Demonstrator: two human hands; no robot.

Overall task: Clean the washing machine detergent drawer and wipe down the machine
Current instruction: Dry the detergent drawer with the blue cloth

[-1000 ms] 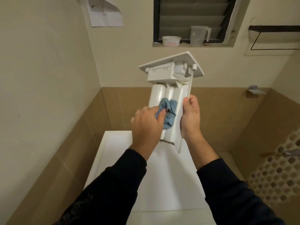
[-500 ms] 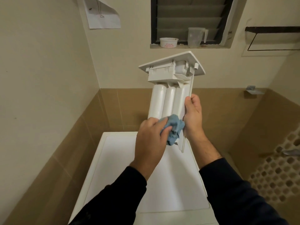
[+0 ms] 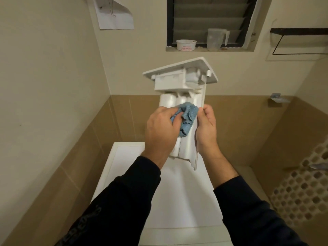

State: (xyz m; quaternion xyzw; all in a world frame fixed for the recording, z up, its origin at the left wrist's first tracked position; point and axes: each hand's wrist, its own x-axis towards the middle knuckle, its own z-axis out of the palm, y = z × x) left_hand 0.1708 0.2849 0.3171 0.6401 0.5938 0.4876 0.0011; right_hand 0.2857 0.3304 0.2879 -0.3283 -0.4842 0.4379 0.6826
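Observation:
The white detergent drawer (image 3: 179, 82) is held upright in the air above the washing machine (image 3: 179, 196), front panel at the top and its ribbed underside facing me. My right hand (image 3: 206, 128) grips the drawer's right edge about halfway down. My left hand (image 3: 160, 134) holds a crumpled blue cloth (image 3: 188, 119) and presses it against the ribbed underside, near the middle. The drawer's lower ribs show between my two hands.
A tan-tiled wall runs close along the left, behind the machine. The window sill above holds a white tub (image 3: 186, 44) and a clear measuring jug (image 3: 216, 39). A sheet of paper (image 3: 113, 13) hangs on the wall. A perforated white panel (image 3: 301, 189) stands at the right.
My left hand slid the blue cloth down the drawer's underside, then back up to its middle. My right hand kept its hold on the drawer's right edge.

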